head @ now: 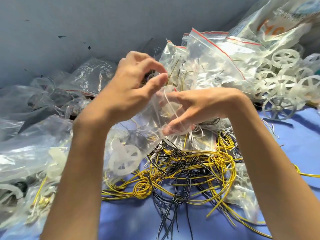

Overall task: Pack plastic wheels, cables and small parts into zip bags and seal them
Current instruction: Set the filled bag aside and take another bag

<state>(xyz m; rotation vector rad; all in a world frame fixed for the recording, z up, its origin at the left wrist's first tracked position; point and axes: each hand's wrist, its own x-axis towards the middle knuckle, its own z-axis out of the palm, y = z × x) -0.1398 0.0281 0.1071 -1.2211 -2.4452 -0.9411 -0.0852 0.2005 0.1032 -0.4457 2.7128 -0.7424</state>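
A clear zip bag [138, 134] hangs in the middle of the view, with a white plastic wheel [127, 159] and thin cables inside its lower end. My right hand [195, 106] reaches into the bag's mouth, fingers spread inside the plastic. My left hand [136, 82] is raised just above the mouth, thumb and fingers pinching a small bundle of parts with thin wires [155, 76]. Under both hands lies a tangle of yellow and black cables [187, 172] on the blue cloth.
Loose white wheels [280, 78] are heaped at the right. Empty red-striped zip bags [213, 59] stand behind my hands. Filled bags [31, 149] pile up at the left against a grey-blue wall [86, 23]. Blue cloth [129, 222] shows in front.
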